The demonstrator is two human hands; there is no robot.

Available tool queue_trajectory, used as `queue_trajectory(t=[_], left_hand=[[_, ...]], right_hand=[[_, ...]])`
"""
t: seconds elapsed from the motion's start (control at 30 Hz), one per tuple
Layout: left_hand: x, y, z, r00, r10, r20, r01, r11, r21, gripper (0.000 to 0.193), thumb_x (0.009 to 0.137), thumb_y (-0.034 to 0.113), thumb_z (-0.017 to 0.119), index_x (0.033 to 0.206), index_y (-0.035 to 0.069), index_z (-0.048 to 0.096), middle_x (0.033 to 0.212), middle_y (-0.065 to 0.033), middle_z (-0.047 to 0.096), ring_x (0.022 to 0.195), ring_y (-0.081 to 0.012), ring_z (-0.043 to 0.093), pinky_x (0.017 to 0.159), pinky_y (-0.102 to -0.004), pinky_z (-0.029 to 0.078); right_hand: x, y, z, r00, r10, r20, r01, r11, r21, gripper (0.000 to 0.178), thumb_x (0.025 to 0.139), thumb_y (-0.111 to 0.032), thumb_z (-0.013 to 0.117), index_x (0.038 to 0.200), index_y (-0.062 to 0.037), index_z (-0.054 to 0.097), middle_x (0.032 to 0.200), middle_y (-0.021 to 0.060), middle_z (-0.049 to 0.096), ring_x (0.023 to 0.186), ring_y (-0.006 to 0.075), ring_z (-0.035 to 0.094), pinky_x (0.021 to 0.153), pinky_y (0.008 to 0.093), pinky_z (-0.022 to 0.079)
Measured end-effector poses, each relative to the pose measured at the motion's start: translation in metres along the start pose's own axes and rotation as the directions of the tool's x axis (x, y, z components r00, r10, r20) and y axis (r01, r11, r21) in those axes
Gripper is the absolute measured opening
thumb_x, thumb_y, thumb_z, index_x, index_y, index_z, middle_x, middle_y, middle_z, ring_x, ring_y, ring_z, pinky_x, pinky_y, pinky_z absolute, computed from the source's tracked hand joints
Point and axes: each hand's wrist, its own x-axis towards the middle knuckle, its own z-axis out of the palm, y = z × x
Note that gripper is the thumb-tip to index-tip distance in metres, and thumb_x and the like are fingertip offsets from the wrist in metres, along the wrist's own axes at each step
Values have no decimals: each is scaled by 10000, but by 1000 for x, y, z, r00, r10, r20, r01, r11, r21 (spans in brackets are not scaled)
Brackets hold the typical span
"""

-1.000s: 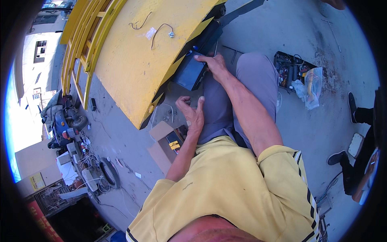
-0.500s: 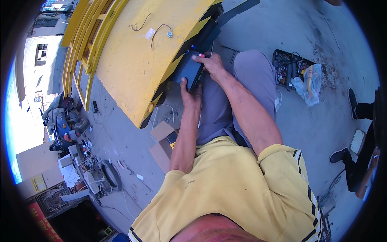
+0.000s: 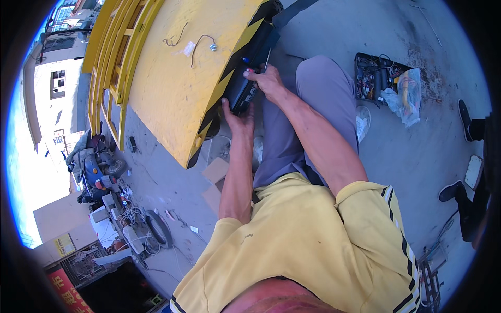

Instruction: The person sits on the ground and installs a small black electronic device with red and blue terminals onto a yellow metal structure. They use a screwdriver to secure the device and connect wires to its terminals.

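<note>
A long black box-shaped unit [image 3: 243, 89], with pale lettering on its near side, lies against the striped black-and-yellow edge of a yellow metal platform [image 3: 182, 99]. My left hand [image 3: 241, 121] grips its lower end, thumb along the platform side and fingers underneath. My right hand [image 3: 268, 83] is closed at its upper end, thumb on top of the unit. A thin metal shaft [image 3: 268, 58] sticks up from the right fingers; its other end is hidden in the hand. Whether the unit is fastened cannot be seen.
Two short wires [image 3: 202, 48] lie on the platform. Right of my knee stands an open black case [image 3: 365, 94] of tools and parts, with a clear plastic bag [image 3: 409, 99]. A cardboard box [image 3: 215, 172] sits below my left forearm. A person's shoes [image 3: 452, 191] are at far right.
The black unit has turned from showing its broad flat face to lying closer along the platform edge, lettered side visible. Both hands moved slightly left with it. The view shifted a little.
</note>
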Motion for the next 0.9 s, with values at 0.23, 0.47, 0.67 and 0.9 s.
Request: queue_trajectory(t=[0.23, 0.47, 0.67, 0.9], left_hand=[[-6, -1, 7, 998, 20, 56, -19, 1000, -8, 672, 907, 477, 763, 1423, 125, 513, 1399, -93, 587, 1316, -290, 523, 1147, -544, 379], [-3, -5, 7, 999, 33, 41, -30, 997, -74, 587, 910, 444, 772, 1344, 104, 569, 1336, -116, 601, 1251, -289, 564, 1051, -524, 472], [12, 4, 15, 1000, -8, -20, 6, 997, -79, 564, 951, 455, 686, 1363, 88, 572, 1319, -120, 630, 1232, -291, 584, 1071, -536, 462], [22, 11, 5, 999, -9, 32, 12, 997, -79, 531, 1000, 423, 591, 1415, 95, 552, 1403, -115, 608, 1323, -307, 535, 1147, -555, 387]], right_hand=[[-4, 9, 3, 986, -137, -99, 117, 975, -190, 569, 767, -190, 921, 1224, 21, 656, 911, 88, 699, 717, 164, 645, 589, 312, 510], [-17, -8, -1, 993, 112, 40, -105, 983, -151, 540, 709, -180, 943, 1107, 68, 675, 948, 181, 753, 836, 274, 739, 766, 379, 582], [0, 3, 6, 995, -75, -61, 65, 985, -159, 507, 703, -140, 935, 1078, 69, 665, 943, 191, 751, 764, 253, 739, 697, 378, 595], [-8, -8, 12, 995, 82, -56, -91, 976, -198, 462, 759, -88, 897, 1132, 23, 648, 958, 115, 732, 795, 198, 714, 635, 327, 578]])
